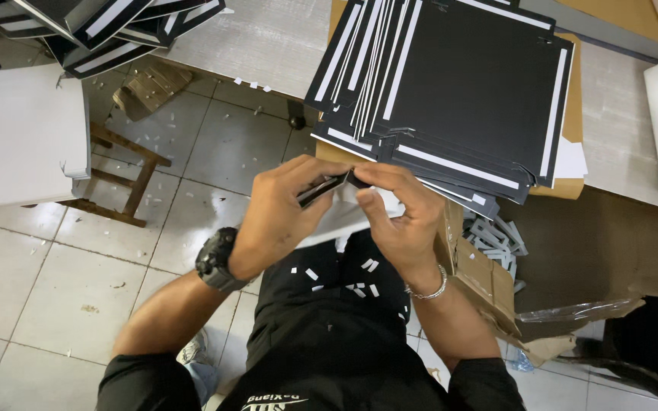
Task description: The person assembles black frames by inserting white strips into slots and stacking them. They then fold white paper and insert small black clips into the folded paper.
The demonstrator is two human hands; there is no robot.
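Observation:
My left hand [279, 217], with a black watch on the wrist, and my right hand [397, 213], with a silver bracelet, meet over my lap. Both pinch a thin black card piece with a white underside [327, 187], held edge-on between the fingertips. Just beyond the hands, a fanned stack of black card sheets with white strips [458, 84] lies on a brown board at the table edge. Small white paper scraps [359, 288] dot my black trousers.
A second pile of black-and-white sheets [93, 27] lies at the top left. A white board [20, 144] rests over a wooden stool [127, 186] on the tiled floor. An open cardboard box with white offcuts [489, 251] stands at my right knee. The grey table [268, 34] spans the back.

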